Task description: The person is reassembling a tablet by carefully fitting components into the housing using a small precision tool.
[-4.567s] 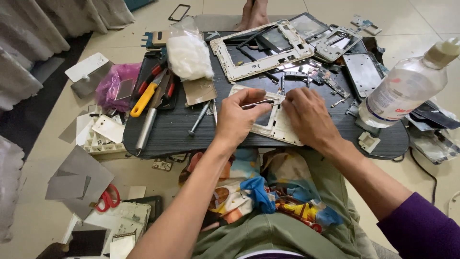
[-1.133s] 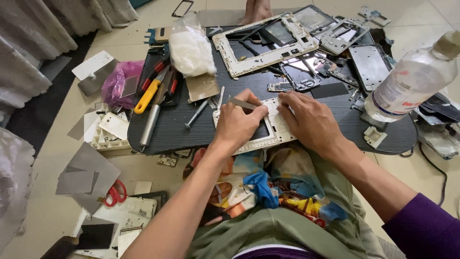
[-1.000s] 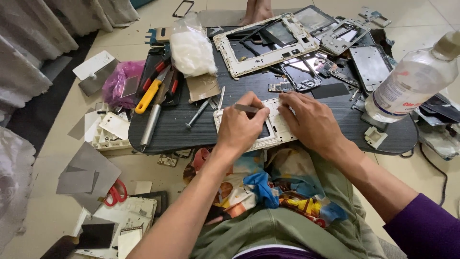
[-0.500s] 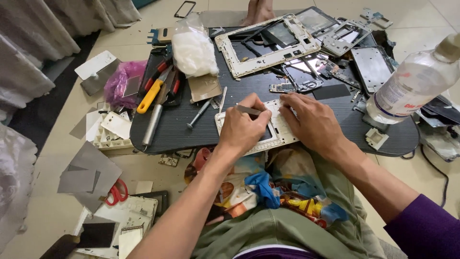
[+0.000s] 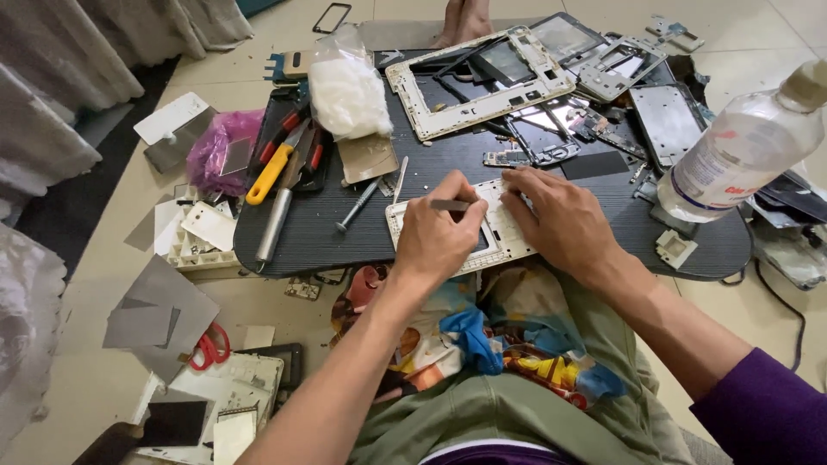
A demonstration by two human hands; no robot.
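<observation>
A small white device frame [image 5: 500, 250] lies at the near edge of the dark work board [image 5: 448, 168]. My left hand [image 5: 439, 232] rests on it, pinching a thin metal tweezer-like tool [image 5: 450, 205] whose tip points right over the frame. Flat on the frame's right end lies my right hand [image 5: 564, 220], fingers spread and pressing it down. Both hands cover most of the frame's middle.
A larger white tablet frame [image 5: 479, 82], dark screens and circuit parts fill the board's far side. A clear plastic bottle [image 5: 741, 146] lies right. Screwdrivers [image 5: 276, 168], a white bag [image 5: 347, 86], a pink bag [image 5: 220, 151] and red scissors [image 5: 205, 349] sit left.
The small white frame has slid left and nearer on the board, and both hands have settled on it. The left hand keeps the thin tool, its tip over the frame.
</observation>
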